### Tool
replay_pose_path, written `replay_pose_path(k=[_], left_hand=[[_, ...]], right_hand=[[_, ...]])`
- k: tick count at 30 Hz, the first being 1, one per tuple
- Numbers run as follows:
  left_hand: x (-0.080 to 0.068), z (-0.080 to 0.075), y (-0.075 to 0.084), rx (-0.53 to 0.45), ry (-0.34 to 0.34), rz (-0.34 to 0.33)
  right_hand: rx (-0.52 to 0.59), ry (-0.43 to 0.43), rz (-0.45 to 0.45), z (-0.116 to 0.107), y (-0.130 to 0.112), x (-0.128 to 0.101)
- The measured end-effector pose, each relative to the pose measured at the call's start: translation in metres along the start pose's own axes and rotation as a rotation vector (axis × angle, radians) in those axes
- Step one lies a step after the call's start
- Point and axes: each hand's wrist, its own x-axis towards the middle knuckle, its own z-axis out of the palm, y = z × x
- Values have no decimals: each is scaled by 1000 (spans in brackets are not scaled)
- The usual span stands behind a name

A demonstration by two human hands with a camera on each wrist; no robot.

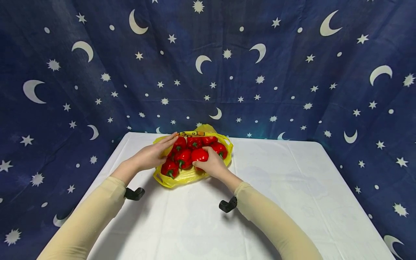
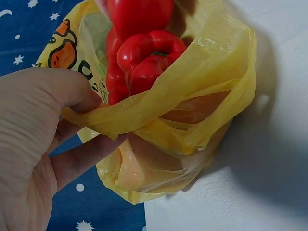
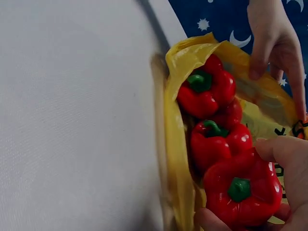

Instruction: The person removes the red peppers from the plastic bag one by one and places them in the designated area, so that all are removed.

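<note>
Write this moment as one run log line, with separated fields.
left hand: holds yellow bag edge | right hand: grips red pepper | bag: on white table, holding several peppers

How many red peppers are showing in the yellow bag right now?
7 show in the bag: front-left, middle, one in the right hand, right, and three behind. More may be hidden.

Peppers (image 1: 190,151) crowd the bag (image 1: 182,176); surrounding table (image 1: 292,187) open.
</note>
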Motion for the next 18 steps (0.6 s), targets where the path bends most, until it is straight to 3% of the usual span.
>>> replay_pose_path(k=[9,18], left_hand=[[-1,1,-1,-18,0,-8],[0,2,-2,-24,4,-2]], right_hand=[[84,-25,-9,-20,-5,-9],[220,-20,-15,-59,0,-16]])
